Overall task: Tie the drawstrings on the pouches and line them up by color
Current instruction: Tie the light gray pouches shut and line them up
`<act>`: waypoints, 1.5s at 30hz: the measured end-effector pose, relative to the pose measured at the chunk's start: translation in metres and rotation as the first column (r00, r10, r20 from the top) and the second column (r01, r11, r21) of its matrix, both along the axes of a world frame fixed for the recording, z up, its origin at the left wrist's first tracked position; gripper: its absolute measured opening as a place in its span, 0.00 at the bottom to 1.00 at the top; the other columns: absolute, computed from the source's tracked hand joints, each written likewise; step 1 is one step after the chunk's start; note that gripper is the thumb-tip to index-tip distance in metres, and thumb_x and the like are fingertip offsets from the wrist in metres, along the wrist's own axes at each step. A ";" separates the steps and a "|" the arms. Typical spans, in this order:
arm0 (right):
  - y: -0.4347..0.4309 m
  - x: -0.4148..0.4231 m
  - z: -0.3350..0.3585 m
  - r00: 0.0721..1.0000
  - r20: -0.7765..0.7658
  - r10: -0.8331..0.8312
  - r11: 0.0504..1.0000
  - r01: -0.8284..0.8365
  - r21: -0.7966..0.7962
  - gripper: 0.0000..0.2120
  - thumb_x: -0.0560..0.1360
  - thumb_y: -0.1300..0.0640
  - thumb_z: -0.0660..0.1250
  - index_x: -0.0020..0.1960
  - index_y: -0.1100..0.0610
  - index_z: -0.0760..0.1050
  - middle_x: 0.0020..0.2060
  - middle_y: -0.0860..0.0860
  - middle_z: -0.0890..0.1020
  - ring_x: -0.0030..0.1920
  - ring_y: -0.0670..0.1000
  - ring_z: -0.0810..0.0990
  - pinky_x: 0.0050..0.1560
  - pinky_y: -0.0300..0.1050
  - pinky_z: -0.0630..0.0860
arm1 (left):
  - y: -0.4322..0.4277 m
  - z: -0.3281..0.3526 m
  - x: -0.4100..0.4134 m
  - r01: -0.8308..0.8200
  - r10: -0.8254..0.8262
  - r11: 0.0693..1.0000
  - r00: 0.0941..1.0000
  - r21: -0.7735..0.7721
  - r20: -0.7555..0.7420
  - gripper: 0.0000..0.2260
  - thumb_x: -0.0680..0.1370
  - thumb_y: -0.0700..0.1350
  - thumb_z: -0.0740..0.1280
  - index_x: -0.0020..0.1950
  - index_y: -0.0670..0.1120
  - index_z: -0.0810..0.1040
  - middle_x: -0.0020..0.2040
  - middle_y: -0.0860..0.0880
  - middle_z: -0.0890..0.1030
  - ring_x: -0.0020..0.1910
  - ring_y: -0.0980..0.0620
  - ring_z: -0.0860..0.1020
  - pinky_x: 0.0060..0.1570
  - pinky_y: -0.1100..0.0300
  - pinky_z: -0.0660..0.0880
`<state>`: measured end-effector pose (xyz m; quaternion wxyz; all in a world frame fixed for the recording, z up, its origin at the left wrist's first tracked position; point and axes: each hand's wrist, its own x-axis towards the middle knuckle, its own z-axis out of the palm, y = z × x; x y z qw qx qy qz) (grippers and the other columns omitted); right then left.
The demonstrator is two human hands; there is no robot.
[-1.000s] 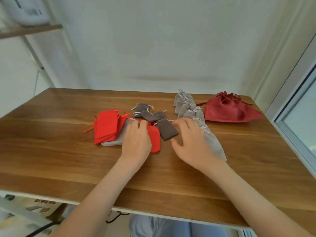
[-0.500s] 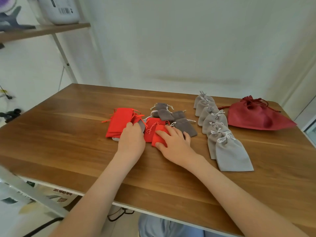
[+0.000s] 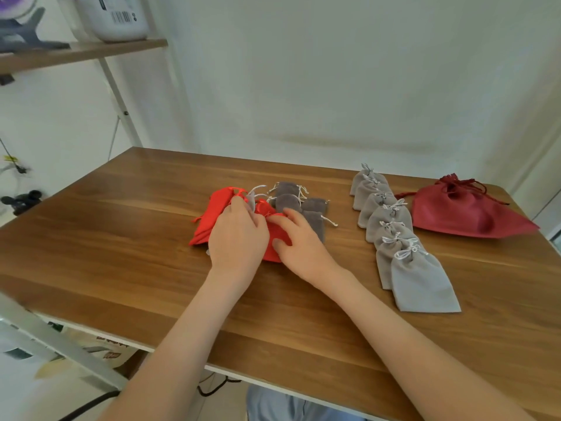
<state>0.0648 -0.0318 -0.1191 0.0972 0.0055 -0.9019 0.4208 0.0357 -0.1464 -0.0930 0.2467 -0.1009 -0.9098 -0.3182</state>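
Both forearms bare. Left forearm (image 3: 182, 329) enters from 7 o'clock, right forearm (image 3: 394, 323) from 5 o'clock, the two converging over the surface (image 3: 121, 238). Left hand (image 3: 236, 238): palm down, back to camera, knuckles bent, fingertips curled under toward 12 o'clock; grip hidden. Right hand (image 3: 303, 244): close at the left's 3 o'clock, palm down, wrist angled toward 10 o'clock. Index finger and thumb spread, pinching a red pouch (image 3: 273, 235) between them; other fingers loosely bent.

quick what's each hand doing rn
Left hand: curled into the pouch pile, hold cannot be told.
Right hand: pinches the small red pouch.
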 end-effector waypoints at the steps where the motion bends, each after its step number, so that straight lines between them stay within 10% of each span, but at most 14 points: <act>1: 0.001 0.000 0.001 0.998 -0.044 -0.045 0.999 0.045 -0.018 0.21 0.77 0.62 0.60 0.69 0.52 0.69 0.73 0.51 0.61 0.74 0.51 0.57 0.73 0.46 0.55 | 0.001 0.001 0.002 0.014 -0.013 1.000 1.000 0.020 -0.019 0.03 0.77 0.40 0.61 0.43 0.42 0.70 0.37 0.45 0.76 0.37 0.45 0.74 0.33 0.58 0.62; 5: 0.009 0.001 0.006 0.963 -0.132 -0.237 0.971 0.228 -0.076 0.16 0.79 0.60 0.58 0.66 0.53 0.71 0.69 0.51 0.68 0.70 0.50 0.63 0.71 0.49 0.60 | 0.009 0.007 0.013 0.051 -0.046 0.995 0.997 0.089 -0.060 0.04 0.75 0.39 0.62 0.42 0.44 0.68 0.36 0.48 0.74 0.36 0.48 0.70 0.34 0.57 0.61; 10: 0.019 0.013 0.023 0.999 0.038 -0.019 0.678 0.041 -0.734 0.15 0.81 0.47 0.57 0.51 0.56 0.77 0.47 0.54 0.82 0.49 0.52 0.80 0.54 0.49 0.75 | 0.028 0.004 0.025 0.272 -0.268 0.962 0.960 0.038 -0.080 0.03 0.75 0.41 0.63 0.43 0.44 0.70 0.36 0.49 0.75 0.37 0.48 0.72 0.34 0.60 0.59; 14: 0.033 0.020 0.026 0.998 0.056 -0.029 0.645 0.062 -0.762 0.10 0.80 0.55 0.60 0.52 0.60 0.76 0.42 0.54 0.80 0.43 0.51 0.79 0.43 0.44 0.76 | 0.035 0.001 0.028 0.472 -0.471 0.882 0.880 0.007 -0.055 0.09 0.75 0.45 0.59 0.47 0.45 0.78 0.45 0.51 0.81 0.46 0.55 0.75 0.46 0.62 0.70; 20: 0.057 0.032 0.025 0.978 0.054 -0.202 0.775 0.193 -0.602 0.10 0.79 0.58 0.61 0.58 0.56 0.76 0.52 0.51 0.81 0.55 0.50 0.78 0.58 0.49 0.74 | 0.042 0.003 0.032 0.642 -0.648 0.756 0.761 0.133 0.010 0.13 0.72 0.38 0.57 0.48 0.45 0.80 0.45 0.54 0.80 0.45 0.61 0.74 0.48 0.73 0.67; 26: 0.071 0.046 0.030 0.949 0.044 -0.312 0.747 0.274 -0.606 0.10 0.81 0.58 0.58 0.59 0.56 0.75 0.51 0.50 0.81 0.52 0.49 0.79 0.53 0.47 0.77 | 0.056 -0.012 0.033 0.491 -0.503 0.842 0.864 0.223 -0.002 0.20 0.73 0.29 0.57 0.62 0.41 0.71 0.59 0.48 0.74 0.59 0.52 0.71 0.56 0.77 0.61; 36: 0.095 0.058 0.036 0.868 0.016 -0.496 0.646 0.381 -0.661 0.08 0.81 0.58 0.58 0.59 0.52 0.70 0.49 0.47 0.77 0.47 0.45 0.77 0.45 0.44 0.76 | 0.074 -0.022 0.020 0.508 -0.516 0.856 0.828 0.095 0.219 0.21 0.80 0.37 0.54 0.74 0.42 0.60 0.71 0.44 0.67 0.70 0.48 0.64 0.70 0.51 0.61; 40: 0.098 0.059 0.035 0.873 0.099 -0.478 0.605 0.409 -0.684 0.10 0.80 0.57 0.59 0.61 0.57 0.72 0.54 0.52 0.77 0.53 0.52 0.78 0.53 0.53 0.76 | 0.076 -0.015 0.022 0.480 -0.555 0.829 0.768 0.286 0.321 0.13 0.84 0.47 0.52 0.63 0.48 0.72 0.56 0.51 0.76 0.52 0.59 0.72 0.49 0.70 0.67; 45: 0.095 0.058 0.034 0.910 0.078 -0.408 0.599 0.331 -0.729 0.06 0.80 0.59 0.60 0.53 0.57 0.74 0.50 0.53 0.78 0.54 0.57 0.77 0.55 0.58 0.75 | 0.075 -0.012 0.017 0.425 -0.562 0.820 0.724 0.382 0.400 0.09 0.82 0.50 0.58 0.45 0.47 0.71 0.39 0.53 0.75 0.38 0.57 0.72 0.33 0.69 0.65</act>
